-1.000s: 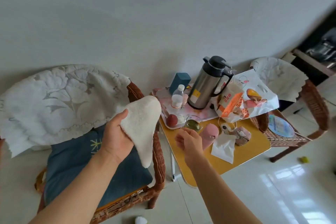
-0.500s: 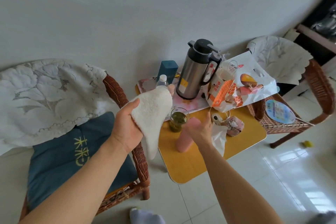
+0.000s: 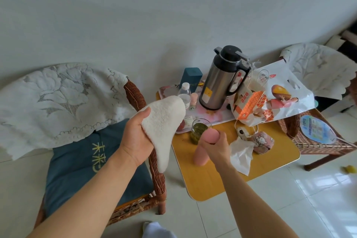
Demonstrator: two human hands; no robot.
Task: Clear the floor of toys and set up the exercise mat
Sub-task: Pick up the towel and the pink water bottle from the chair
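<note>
Her right hand [image 3: 214, 146] grips the pink toy [image 3: 205, 148] beside the tea glass [image 3: 198, 130]; a careless lift could tip it. Left hand [image 3: 136, 139] clutches a fleecy white toy [image 3: 164, 123].

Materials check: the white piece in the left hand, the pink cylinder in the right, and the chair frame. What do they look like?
White fluffy fabric piece, gripped by the left hand: fleece or sherpa-like cloth, nubby matte pile. Pink cylindrical toy, held in the right hand: probably soft plastic or silicone, smooth and matte; can't confirm. Brown woven chair: wicker or rattan, with visible weave.
</note>
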